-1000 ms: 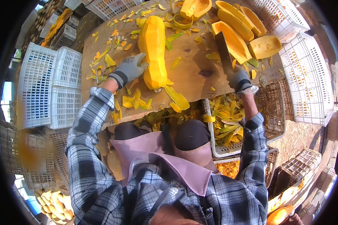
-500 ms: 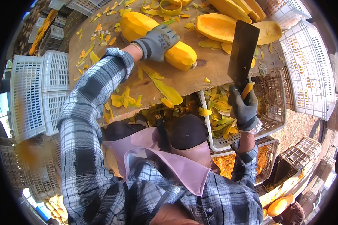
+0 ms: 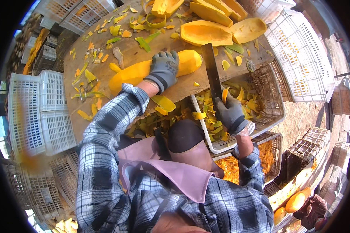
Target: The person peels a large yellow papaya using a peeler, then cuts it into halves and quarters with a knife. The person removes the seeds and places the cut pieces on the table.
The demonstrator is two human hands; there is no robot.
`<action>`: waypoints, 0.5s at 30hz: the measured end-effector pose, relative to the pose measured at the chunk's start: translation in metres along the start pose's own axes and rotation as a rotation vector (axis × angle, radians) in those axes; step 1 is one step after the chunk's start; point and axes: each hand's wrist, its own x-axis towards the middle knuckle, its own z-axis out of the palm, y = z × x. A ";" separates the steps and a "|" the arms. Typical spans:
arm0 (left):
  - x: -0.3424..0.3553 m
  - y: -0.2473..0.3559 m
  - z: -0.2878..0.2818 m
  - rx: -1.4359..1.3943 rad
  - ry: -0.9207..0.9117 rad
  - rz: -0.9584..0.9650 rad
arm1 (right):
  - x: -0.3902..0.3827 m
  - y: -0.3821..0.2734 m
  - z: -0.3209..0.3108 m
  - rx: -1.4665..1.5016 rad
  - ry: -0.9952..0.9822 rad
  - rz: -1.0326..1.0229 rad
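My left hand (image 3: 163, 69), in a grey glove, grips the middle of a peeled yellow squash (image 3: 126, 79) lying slantwise on the wooden board (image 3: 85, 56). My gloved right hand (image 3: 228, 113) holds a dark, broad-bladed cleaver (image 3: 209, 64), its blade pointing away from me beside the squash's right end; whether they touch I cannot tell. A small orange strip (image 3: 225, 94) is by the cleaver's handle. Hollowed squash halves (image 3: 204, 34) lie beyond the blade. Peel scraps (image 3: 90, 75) are scattered around the board.
A crate of peel (image 3: 270, 103) sits below the board's right edge, another with orange shreds (image 3: 266, 157) nearer me. White crates stand left (image 3: 25, 114) and right (image 3: 297, 58). At lower right are whole squashes (image 3: 295, 202) beside another person's dark sleeve (image 3: 311, 211).
The squash has turned from lengthways to slantwise, its right end rising since half a second ago. My left hand moved from beside it onto it. The cleaver in my right hand has shifted left.
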 end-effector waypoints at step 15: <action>-0.047 -0.022 0.016 -0.075 -0.089 -0.014 | 0.011 0.003 0.025 -0.148 -0.127 -0.062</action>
